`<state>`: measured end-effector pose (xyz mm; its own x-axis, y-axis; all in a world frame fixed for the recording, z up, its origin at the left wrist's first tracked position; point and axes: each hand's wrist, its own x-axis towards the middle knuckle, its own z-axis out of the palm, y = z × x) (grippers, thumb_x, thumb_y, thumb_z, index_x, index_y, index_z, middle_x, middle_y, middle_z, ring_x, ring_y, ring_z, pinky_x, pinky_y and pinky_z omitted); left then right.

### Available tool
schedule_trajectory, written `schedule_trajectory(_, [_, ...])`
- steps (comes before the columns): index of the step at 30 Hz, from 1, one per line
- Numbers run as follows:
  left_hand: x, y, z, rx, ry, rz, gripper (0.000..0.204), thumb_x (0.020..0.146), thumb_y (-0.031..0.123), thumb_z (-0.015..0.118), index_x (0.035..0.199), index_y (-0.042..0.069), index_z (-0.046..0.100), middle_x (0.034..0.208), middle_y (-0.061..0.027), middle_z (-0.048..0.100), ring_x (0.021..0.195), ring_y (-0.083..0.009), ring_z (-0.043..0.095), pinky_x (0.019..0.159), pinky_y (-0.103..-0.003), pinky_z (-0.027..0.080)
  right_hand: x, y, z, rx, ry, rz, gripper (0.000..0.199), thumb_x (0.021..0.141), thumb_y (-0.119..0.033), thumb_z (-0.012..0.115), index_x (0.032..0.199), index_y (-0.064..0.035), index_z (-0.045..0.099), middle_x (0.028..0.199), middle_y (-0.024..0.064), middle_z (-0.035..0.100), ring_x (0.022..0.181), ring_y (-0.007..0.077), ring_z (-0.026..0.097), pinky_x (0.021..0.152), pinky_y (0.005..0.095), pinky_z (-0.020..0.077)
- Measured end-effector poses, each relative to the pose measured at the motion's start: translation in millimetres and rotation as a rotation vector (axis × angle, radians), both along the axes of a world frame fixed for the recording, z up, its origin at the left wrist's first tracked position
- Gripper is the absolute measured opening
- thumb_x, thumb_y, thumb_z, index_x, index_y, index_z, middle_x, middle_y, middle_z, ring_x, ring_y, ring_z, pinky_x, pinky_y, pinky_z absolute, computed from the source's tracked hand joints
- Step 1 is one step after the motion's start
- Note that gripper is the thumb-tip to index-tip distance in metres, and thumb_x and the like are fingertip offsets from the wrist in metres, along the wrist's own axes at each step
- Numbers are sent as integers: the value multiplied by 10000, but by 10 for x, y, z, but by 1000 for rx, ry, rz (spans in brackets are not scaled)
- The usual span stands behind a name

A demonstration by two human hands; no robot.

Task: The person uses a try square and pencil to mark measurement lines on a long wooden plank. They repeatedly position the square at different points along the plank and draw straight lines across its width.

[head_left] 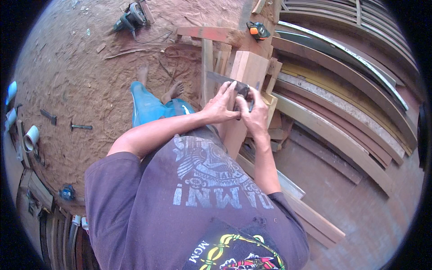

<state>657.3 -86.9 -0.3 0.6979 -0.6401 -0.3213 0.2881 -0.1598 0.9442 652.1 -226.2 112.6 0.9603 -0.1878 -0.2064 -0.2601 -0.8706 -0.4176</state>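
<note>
A try square (219, 78) with a flat grey blade and a dark stock lies across a squared wooden beam (246, 67). My left hand (219, 107) is closed on the square, its fingers pressed along the blade and stock. Close beside it, at the stock end, my right hand (256, 112) has its fingers bent together around a small dark thing, too hidden to name. Both hands rest over the beam, which runs away from my body.
An orange and black tape measure (258, 31) sits at the beam's far end. A circular saw (131, 19) lies on the sawdust-covered floor, far left. Two hammers (81, 127) lie at left. Long boards (333, 121) are stacked to the right.
</note>
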Motion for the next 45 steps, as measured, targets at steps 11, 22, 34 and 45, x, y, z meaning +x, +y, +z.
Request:
schedule_trajectory(11, [-25,-58,51,27,26,1,1283,754,611,846,1685,85,138,1733,-218,131,1539,-432,334,1244,-499,352,1334,115,188,-213,336,616,470,1042,-413,606,928,8,782,887,266,733,841,413,727,819,503,562])
schedule_trajectory(22, [21,-99,94,33,65,-23,1301,737,612,845,1694,140,101,1739,-183,126,1518,-431,372,1214,-520,395,1594,262,-342,-361,670,829,475,982,-403,631,868,39,761,854,290,721,888,449,726,844,530,568])
schedule_trajectory(34, [-30,-152,50,45,18,18,1286,733,594,861,1682,117,137,1732,-194,135,1497,-447,397,1199,-530,407,1647,393,-291,-418,631,905,471,975,-402,615,851,29,761,852,274,729,888,443,732,857,536,566])
schedule_trajectory(45, [45,-29,143,14,62,-67,1288,775,614,842,1691,93,102,1734,-233,108,1567,-452,256,1254,-530,322,1054,-196,429,-73,47,352,242,1033,-217,694,1200,-45,724,893,176,759,805,256,777,698,372,592])
